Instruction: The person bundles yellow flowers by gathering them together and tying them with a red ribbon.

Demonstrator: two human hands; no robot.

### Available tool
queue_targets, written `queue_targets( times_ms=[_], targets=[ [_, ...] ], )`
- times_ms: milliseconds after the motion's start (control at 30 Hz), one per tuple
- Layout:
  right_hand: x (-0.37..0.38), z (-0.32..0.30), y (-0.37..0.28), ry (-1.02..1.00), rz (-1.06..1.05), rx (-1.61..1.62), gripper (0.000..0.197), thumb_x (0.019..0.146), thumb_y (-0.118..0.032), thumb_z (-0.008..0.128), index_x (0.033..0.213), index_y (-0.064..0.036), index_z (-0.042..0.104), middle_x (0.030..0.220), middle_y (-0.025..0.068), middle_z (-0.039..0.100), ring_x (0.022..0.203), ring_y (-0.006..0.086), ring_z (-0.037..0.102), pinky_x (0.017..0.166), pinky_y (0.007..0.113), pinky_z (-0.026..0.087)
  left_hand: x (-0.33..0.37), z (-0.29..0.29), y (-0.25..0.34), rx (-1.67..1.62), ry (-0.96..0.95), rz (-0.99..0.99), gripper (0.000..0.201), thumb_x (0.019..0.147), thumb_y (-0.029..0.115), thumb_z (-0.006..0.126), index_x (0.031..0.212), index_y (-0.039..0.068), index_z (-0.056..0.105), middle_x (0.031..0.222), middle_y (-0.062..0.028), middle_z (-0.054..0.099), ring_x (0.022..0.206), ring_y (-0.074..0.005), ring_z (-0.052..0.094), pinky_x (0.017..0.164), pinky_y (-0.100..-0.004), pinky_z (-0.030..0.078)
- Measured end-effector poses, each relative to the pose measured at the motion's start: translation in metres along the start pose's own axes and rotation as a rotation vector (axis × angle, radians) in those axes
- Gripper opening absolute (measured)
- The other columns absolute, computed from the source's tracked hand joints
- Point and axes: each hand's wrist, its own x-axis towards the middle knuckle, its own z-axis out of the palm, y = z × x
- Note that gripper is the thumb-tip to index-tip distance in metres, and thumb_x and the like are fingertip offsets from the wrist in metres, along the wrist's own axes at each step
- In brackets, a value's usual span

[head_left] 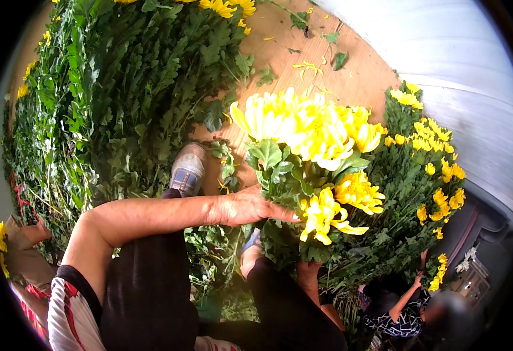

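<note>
A bunch of large yellow chrysanthemums (320,131) with green leaves rises between my hands, heads upward. My left hand (247,207) reaches in from the left and closes round its leafy side, just under the blooms. One digit shows in front; the others are lost among the leaves. Lower down, my right hand (308,275) is at the base of the same bunch, gripping below the foliage. Leaves cover most of its fingers.
Piled chrysanthemum stems (145,88) fill the left, and more yellow-flowered stems (385,199) lie at right. Loose leaves and petals litter the wooden board (350,88). White sheeting (461,76) borders the far right. A co-worker (405,316) handles flowers at lower right; another person (28,257) is at left.
</note>
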Motion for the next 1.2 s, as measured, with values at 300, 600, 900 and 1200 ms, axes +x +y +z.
queue_targets(
  times_ms=[300,600,900,1200],
  targets=[
    [0.011,0.004,-0.006,0.049,-0.232,-0.117,0.042,0.077,-0.001,0.069,0.118,0.0005,0.060,0.123,0.0221,0.058,0.110,0.0387,0.059,0.096,0.040,0.045,0.005,0.012,0.001,-0.966,0.108,-0.121,0.049,0.094,0.031,0.062,0.132,0.000,0.054,0.135,-0.0089,0.056,0.123,-0.0189,0.051,0.107,-0.0365,0.038],
    [0.018,0.013,-0.009,0.063,-0.129,-0.238,0.043,0.071,0.004,0.059,0.114,0.0025,0.062,0.135,0.0240,0.050,0.123,0.0403,0.051,0.102,0.041,0.041,0.006,0.009,0.003,-0.883,0.049,-0.284,0.052,0.077,0.002,0.075,0.126,0.000,0.058,0.121,-0.0092,0.064,0.112,-0.0189,0.060,0.100,-0.0348,0.046],
    [0.012,0.013,0.007,0.020,-0.021,-0.008,0.038,0.082,0.008,0.048,0.118,0.0032,0.058,0.127,0.0195,0.055,0.115,0.0354,0.056,0.098,0.038,0.044,0.006,0.010,-0.006,-0.965,0.087,-0.259,0.057,0.074,-0.002,0.076,0.127,0.001,0.057,0.119,-0.0080,0.065,0.110,-0.0183,0.061,0.100,-0.0354,0.046],
    [0.025,0.001,-0.003,-0.019,-0.058,-0.148,0.047,0.077,0.008,0.051,0.123,-0.0015,0.054,0.137,0.0223,0.050,0.124,0.0406,0.052,0.103,0.041,0.041,0.001,0.014,-0.028,-1.141,0.210,-0.175,0.058,0.079,0.015,0.078,0.131,0.001,0.054,0.127,-0.0095,0.061,0.120,-0.0210,0.055,0.106,-0.0383,0.041]
  ],
)
